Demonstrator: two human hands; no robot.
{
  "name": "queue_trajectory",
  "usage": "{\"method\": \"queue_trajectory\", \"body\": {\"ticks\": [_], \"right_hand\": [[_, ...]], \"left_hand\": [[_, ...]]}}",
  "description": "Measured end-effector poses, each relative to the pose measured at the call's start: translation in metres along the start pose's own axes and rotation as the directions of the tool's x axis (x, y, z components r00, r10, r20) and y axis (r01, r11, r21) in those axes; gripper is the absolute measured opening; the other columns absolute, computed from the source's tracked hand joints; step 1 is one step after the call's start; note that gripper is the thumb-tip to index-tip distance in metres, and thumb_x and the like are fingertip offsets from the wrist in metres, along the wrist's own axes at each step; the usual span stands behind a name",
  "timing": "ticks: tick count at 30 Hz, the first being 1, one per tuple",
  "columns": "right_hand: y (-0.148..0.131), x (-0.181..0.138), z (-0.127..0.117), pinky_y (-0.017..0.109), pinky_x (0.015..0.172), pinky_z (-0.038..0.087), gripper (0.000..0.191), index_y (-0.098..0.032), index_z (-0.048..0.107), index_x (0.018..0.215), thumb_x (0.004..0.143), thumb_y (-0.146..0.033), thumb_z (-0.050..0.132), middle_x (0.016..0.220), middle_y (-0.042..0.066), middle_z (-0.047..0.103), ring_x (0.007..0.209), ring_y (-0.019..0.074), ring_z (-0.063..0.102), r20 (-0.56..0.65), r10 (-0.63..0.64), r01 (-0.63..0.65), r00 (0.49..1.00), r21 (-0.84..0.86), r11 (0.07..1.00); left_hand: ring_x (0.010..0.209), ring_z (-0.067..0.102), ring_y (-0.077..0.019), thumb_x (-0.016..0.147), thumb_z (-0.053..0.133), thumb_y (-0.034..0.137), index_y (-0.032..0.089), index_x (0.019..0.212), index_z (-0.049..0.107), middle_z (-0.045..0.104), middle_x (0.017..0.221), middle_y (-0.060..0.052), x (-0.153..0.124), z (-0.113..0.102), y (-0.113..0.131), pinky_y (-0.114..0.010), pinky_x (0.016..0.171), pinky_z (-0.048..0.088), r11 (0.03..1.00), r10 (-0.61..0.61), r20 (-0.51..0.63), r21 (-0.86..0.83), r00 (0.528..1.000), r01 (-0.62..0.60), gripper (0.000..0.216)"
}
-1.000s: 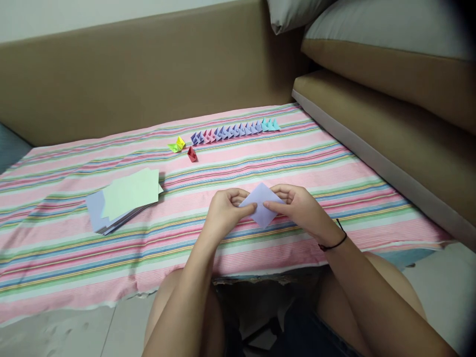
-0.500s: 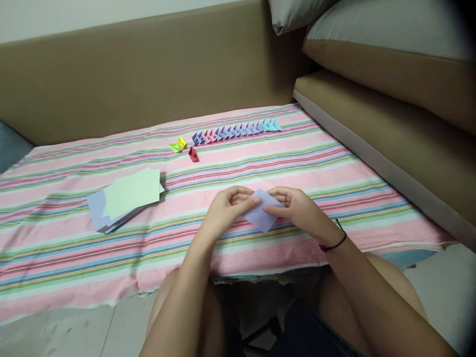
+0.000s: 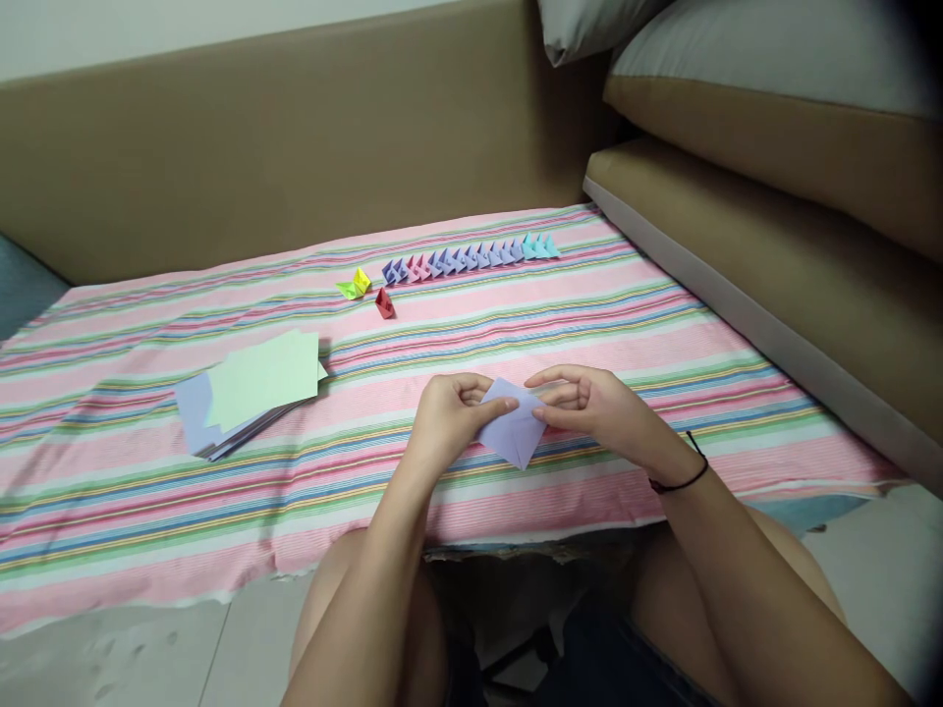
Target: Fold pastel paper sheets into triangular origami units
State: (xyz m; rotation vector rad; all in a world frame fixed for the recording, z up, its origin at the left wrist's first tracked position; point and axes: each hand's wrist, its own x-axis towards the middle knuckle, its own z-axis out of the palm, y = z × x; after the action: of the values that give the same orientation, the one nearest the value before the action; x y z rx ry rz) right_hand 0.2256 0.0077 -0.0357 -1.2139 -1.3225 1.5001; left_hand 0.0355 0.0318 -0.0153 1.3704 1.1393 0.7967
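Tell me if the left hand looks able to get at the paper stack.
Probably yes: only cloth lies between the left hand and the stack, though that hand holds the purple square.

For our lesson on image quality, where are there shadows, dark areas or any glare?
Throughout, in the head view: blackened upper right corner; soft shadow just right of the paper stack; darkness below the striped cloth; no strong glare on the purple paper.

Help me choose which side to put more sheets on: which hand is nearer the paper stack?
Left. The left hand grips the lilac square, to the right of the paper stack; the right hand is farther right, by the square's right corner.
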Motion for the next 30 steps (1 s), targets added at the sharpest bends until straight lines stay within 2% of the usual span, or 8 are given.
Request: {"method": "queue_trajectory", "body": {"ticks": [7, 13, 16, 22, 26, 30], "right_hand": [[-0.002, -0.002, -0.006, 0.035, 0.073, 0.056, 0.034, -0.018, 0.056, 0.104, 0.074, -0.028, 0.068, 0.077, 0.004, 0.070, 0.077, 0.0207, 0.068, -0.018, -0.016, 0.015, 1.000, -0.042, 0.999], [0.006, 0.004, 0.012, 0.028, 0.067, 0.055, 0.041, -0.019, 0.053, 0.110, 0.071, -0.022, 0.068, 0.088, 0.004, 0.068, 0.084, 0.0189, 0.066, 0.002, -0.094, 0.094, 0.996, -0.050, 0.994], [0.007, 0.004, 0.015, 0.027, 0.065, 0.055, 0.040, -0.019, 0.054, 0.109, 0.071, -0.019, 0.067, 0.084, 0.003, 0.069, 0.081, 0.0188, 0.067, 0.008, -0.064, 0.064, 0.998, -0.045, 0.997], [0.003, 0.001, -0.001, 0.032, 0.067, 0.057, 0.045, -0.021, 0.053, 0.113, 0.071, -0.022, 0.069, 0.080, 0.003, 0.073, 0.075, 0.0206, 0.070, 0.067, 0.048, -0.050, 0.997, 0.029, 0.998], [0.002, -0.002, -0.011, 0.037, 0.072, 0.058, 0.044, -0.021, 0.054, 0.114, 0.072, -0.022, 0.069, 0.083, 0.005, 0.074, 0.078, 0.0231, 0.071, 0.075, 0.049, -0.052, 0.996, 0.032, 0.998], [-0.002, -0.003, -0.011, 0.035, 0.079, 0.056, 0.034, -0.020, 0.059, 0.108, 0.075, -0.022, 0.066, 0.090, 0.005, 0.073, 0.087, 0.0216, 0.069, 0.011, 0.011, -0.011, 1.000, -0.018, 1.000]], "left_hand": [[0.052, 0.054, -0.0114, 0.056, 0.078, 0.034, 0.012, 0.073, 0.068, 0.066, 0.062, -0.003, 0.001, -0.002, 0.000, -0.020, 0.043, 0.037, 1.000, -0.014, -0.036, 0.005, 0.999, 0.014, 0.029], [0.054, 0.056, -0.0124, 0.061, 0.074, 0.036, 0.012, 0.076, 0.068, 0.066, 0.064, -0.003, 0.002, 0.003, -0.009, -0.021, 0.047, 0.040, 0.996, 0.040, -0.019, 0.082, 0.999, -0.038, 0.028], [0.055, 0.057, -0.0133, 0.061, 0.074, 0.036, 0.013, 0.076, 0.068, 0.067, 0.065, -0.004, 0.003, 0.004, -0.011, -0.022, 0.048, 0.040, 0.989, 0.060, -0.009, 0.138, 0.998, -0.058, 0.029], [0.051, 0.055, -0.0116, 0.061, 0.074, 0.033, 0.013, 0.073, 0.068, 0.065, 0.059, -0.002, 0.002, -0.001, -0.005, -0.020, 0.044, 0.037, 0.991, 0.032, 0.014, 0.130, 0.999, -0.033, 0.024], [0.046, 0.051, -0.0097, 0.061, 0.074, 0.032, 0.013, 0.071, 0.068, 0.063, 0.056, -0.001, 0.001, -0.003, -0.003, -0.020, 0.042, 0.035, 0.994, 0.017, -0.014, 0.111, 1.000, -0.016, 0.023], [0.046, 0.050, -0.0089, 0.062, 0.074, 0.031, 0.013, 0.071, 0.067, 0.062, 0.055, 0.000, 0.002, -0.002, -0.006, -0.019, 0.042, 0.034, 0.994, 0.038, -0.016, 0.101, 0.999, -0.036, 0.021]]}}
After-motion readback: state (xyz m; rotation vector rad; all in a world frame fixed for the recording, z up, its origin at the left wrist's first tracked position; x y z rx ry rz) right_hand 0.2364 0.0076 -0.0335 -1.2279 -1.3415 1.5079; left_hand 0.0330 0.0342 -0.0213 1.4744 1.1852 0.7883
